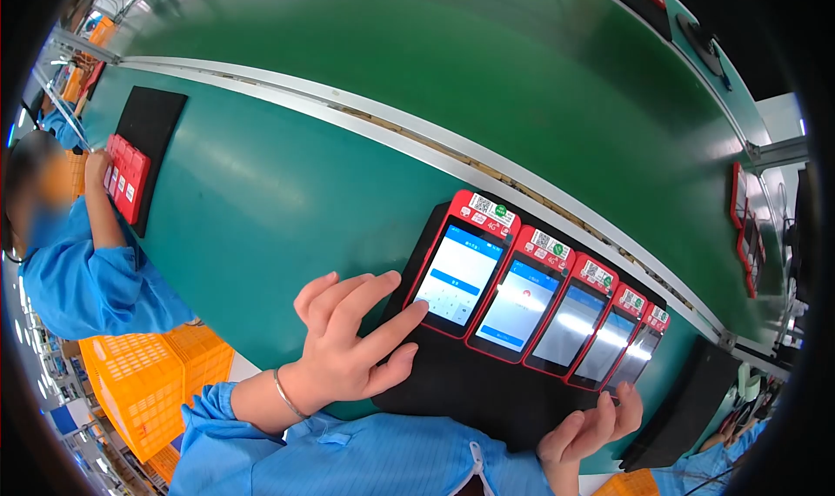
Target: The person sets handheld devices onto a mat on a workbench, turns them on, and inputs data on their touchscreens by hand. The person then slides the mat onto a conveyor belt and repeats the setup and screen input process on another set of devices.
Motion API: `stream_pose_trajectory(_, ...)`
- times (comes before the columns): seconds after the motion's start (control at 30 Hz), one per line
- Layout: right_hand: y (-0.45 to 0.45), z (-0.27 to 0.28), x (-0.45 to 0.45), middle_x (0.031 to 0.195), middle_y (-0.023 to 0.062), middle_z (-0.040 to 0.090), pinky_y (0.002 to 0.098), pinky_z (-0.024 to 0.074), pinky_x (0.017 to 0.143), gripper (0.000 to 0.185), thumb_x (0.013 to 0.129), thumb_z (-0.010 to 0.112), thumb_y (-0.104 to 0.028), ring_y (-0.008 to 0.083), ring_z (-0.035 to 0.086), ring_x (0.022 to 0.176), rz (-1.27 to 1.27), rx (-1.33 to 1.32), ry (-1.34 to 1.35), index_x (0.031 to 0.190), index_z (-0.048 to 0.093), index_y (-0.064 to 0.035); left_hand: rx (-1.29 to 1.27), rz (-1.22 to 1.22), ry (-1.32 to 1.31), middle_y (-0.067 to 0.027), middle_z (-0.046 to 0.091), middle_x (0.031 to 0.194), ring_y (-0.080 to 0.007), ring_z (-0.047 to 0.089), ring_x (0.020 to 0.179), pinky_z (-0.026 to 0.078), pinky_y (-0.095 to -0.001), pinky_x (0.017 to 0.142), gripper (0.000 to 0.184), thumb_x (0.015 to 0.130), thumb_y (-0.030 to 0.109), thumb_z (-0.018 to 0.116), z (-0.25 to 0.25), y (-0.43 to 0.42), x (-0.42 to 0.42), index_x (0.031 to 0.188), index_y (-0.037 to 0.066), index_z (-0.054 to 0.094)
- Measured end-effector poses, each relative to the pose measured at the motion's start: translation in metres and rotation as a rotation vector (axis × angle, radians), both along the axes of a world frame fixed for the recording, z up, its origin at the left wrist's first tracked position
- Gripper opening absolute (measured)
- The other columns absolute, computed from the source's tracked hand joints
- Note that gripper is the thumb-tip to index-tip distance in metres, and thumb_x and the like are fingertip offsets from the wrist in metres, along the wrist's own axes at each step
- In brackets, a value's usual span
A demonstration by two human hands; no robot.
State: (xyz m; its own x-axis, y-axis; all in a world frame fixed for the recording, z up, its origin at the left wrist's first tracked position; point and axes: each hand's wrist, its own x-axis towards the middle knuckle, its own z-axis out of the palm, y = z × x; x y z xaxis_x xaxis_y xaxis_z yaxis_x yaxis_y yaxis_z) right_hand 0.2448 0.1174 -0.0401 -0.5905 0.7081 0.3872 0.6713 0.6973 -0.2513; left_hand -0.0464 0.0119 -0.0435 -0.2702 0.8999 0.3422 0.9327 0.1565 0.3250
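Our left hand (348,352), fingers spread and gripping nothing, meets the screen of the leftmost red-framed rectangular handset (459,265) — up and right of its palm, long axis pointing away — while our half-curled, empty right hand (596,431) is nearest the row's rightmost.

Passable leftward over green tabletop (270,174); red terminals (565,318) obstruct black mat (470,387), rail (417,135) beyond.

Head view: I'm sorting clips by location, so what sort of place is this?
Probably a factory floor, perhaps an electronics line: a row of red handheld devices on a black mat, another person in blue at the same long green bench, and orange crates beside it.
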Motion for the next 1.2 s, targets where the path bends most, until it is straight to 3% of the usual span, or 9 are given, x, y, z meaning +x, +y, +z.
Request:
stream_pose_trajectory(0.4, 0.0, -0.002, -0.002, 0.136, 0.0187, 0.038, 0.0453, 0.0314, 0.105, 0.038, 0.094, 0.042, -0.014, 0.0331, 0.036, 0.129, -0.012, 0.006, 0.001, 0.131, 0.044, -0.0049, 0.012, -0.004, 0.009, -0.0085, 0.059, 0.122, -0.0226, 0.05, 0.11, 0.028, -0.0419, 0.103, 0.035, 0.081, 0.033, 0.058, 0.001, 0.002, -0.001, 0.108, 0.017, 0.073)
stream_pose_trajectory(0.47, -0.001, -0.004, -0.002, 0.136, 0.0182, 0.038, 0.0453, 0.0312, 0.105, 0.037, 0.094, 0.042, -0.014, 0.0327, 0.037, 0.129, -0.017, -0.024, 0.066, 0.13, 0.044, -0.0049, -0.014, -0.035, 0.042, -0.0152, 0.057, 0.121, -0.0267, 0.053, 0.105, 0.031, -0.0444, 0.101, 0.033, 0.082, 0.031, 0.055, 0.002, 0.003, -0.002, 0.1, 0.013, 0.075)
stream_pose_trajectory(0.57, 0.001, 0.0, -0.002, 0.136, 0.0178, 0.039, 0.045, 0.0312, 0.105, 0.037, 0.095, 0.042, -0.015, 0.0323, 0.036, 0.129, -0.01, 0.008, -0.002, 0.13, 0.045, -0.0055, -0.034, -0.018, -0.017, -0.0093, 0.059, 0.123, -0.0223, 0.049, 0.11, 0.028, -0.0412, 0.103, 0.034, 0.083, 0.034, 0.055, 0.001, 0.004, -0.002, 0.107, 0.017, 0.073)
stream_pose_trajectory(0.7, -0.001, 0.004, -0.005, 0.136, 0.0175, 0.038, 0.0447, 0.0309, 0.105, 0.036, 0.095, 0.042, -0.015, 0.0318, 0.037, 0.128, -0.028, 0.021, -0.023, 0.129, 0.045, -0.0047, 0.018, 0.003, 0.01, -0.0094, 0.059, 0.124, -0.0223, 0.048, 0.111, 0.027, -0.0417, 0.104, 0.034, 0.084, 0.035, 0.056, 0.004, 0.0, 0.001, 0.108, 0.018, 0.073)
stream_pose_trajectory(0.77, -0.001, 0.017, -0.018, 0.132, 0.0175, 0.044, 0.0442, 0.0312, 0.103, 0.035, 0.093, 0.044, -0.014, 0.0317, 0.04, 0.122, -0.001, -0.041, -0.058, 0.126, 0.045, -0.0036, -0.01, -0.04, 0.077, -0.0145, 0.053, 0.127, -0.028, 0.047, 0.112, 0.028, -0.0446, 0.103, 0.037, 0.083, 0.039, 0.055, 0.008, 0.005, 0.002, 0.106, 0.017, 0.074)
stream_pose_trajectory(0.9, 0.006, 0.026, -0.043, 0.119, 0.0171, 0.055, 0.0433, 0.0317, 0.099, 0.035, 0.087, 0.047, -0.01, 0.0315, 0.04, 0.113, 0.194, -0.003, -0.039, 0.121, 0.046, -0.0036, -0.092, -0.077, 0.118, -0.0137, 0.049, 0.132, -0.0282, 0.043, 0.116, 0.023, -0.0455, 0.107, 0.043, 0.083, 0.049, 0.058, 0.018, 0.02, 0.002, 0.111, 0.019, 0.073)
stream_pose_trajectory(1.17, 0.011, 0.032, -0.062, 0.119, 0.0174, 0.058, 0.0428, 0.031, 0.1, 0.034, 0.085, 0.048, -0.006, 0.032, 0.04, 0.115, 0.202, -0.101, -0.063, 0.119, 0.048, -0.0025, -0.068, -0.092, 0.089, -0.0142, 0.052, 0.128, -0.0298, 0.046, 0.114, 0.025, -0.0476, 0.105, 0.044, 0.083, 0.05, 0.056, 0.018, 0.026, -0.003, 0.108, 0.017, 0.072)
stream_pose_trajectory(1.2, 0.014, 0.03, -0.071, 0.114, 0.013, 0.063, 0.0413, 0.0296, 0.096, 0.034, 0.08, 0.051, -0.005, 0.0286, 0.043, 0.113, 0.172, -0.133, -0.006, 0.114, 0.054, -0.0049, -0.028, -0.081, 0.086, -0.0142, 0.054, 0.125, -0.0301, 0.048, 0.111, 0.027, -0.0479, 0.104, 0.045, 0.083, 0.05, 0.055, 0.021, 0.023, -0.004, 0.107, 0.016, 0.072)
